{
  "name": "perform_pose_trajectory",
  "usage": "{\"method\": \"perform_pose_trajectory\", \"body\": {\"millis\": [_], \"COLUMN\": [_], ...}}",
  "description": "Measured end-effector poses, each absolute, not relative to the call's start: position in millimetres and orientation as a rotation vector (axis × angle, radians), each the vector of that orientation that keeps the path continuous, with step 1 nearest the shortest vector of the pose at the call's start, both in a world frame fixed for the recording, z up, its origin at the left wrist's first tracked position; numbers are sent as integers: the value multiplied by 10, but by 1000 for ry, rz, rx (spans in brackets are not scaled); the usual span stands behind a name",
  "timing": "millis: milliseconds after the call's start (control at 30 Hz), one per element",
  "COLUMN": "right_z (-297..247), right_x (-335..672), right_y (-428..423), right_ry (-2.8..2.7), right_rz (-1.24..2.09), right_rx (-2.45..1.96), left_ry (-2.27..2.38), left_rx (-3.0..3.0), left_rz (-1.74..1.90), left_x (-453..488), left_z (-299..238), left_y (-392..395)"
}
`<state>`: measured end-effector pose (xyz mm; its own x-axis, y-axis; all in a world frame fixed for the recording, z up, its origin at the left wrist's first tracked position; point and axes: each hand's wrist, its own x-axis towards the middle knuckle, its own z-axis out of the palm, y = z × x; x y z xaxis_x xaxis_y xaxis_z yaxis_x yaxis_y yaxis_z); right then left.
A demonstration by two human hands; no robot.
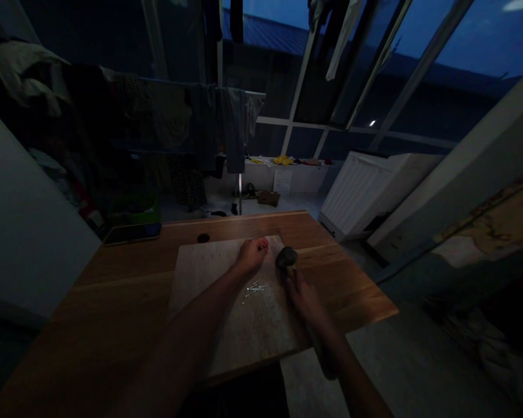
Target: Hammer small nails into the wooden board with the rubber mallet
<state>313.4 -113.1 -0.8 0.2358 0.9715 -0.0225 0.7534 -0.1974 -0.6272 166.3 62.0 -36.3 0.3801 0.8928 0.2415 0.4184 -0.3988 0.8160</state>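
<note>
My left hand (253, 256) rests near the far right corner of a pale wooden board (200, 284), its fingertips pinched together close to the surface. Whatever lies between those fingertips is too small and dark to make out. My right hand (305, 297) is wrapped around the handle of a hammer with a bulky dark head (286, 256). The head is just right of my left hand, over the board's right edge, and the handle runs back toward me under my forearm. Several loose shiny nails (256, 288) lie on the board, nearer to me than my left hand.
The board lies on a brown wooden table (126, 278) with a round dark hole (203, 238). A phone or tablet (133, 233) is at its far left corner. Beyond are a laundry rack with clothes (178, 116) and a white appliance (357, 191). The light is dim.
</note>
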Motion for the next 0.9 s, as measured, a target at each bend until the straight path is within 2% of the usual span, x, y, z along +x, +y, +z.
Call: {"method": "perform_pose_trajectory", "body": {"millis": [300, 600, 900], "right_z": [29, -47, 332], "right_x": [3209, 3214, 3100], "right_y": [-1089, -984, -593], "right_ry": [-1571, -1502, -1489], "right_rz": [719, 645, 654], "right_rx": [-1923, -1851, -1875], "left_ry": [1145, 1134, 1152], "left_rx": [1959, 1915, 1895], "left_rz": [902, 957, 925], "left_x": [1654, 1660, 1666], "left_z": [-313, -329, -301], "left_y": [631, 617, 574]}}
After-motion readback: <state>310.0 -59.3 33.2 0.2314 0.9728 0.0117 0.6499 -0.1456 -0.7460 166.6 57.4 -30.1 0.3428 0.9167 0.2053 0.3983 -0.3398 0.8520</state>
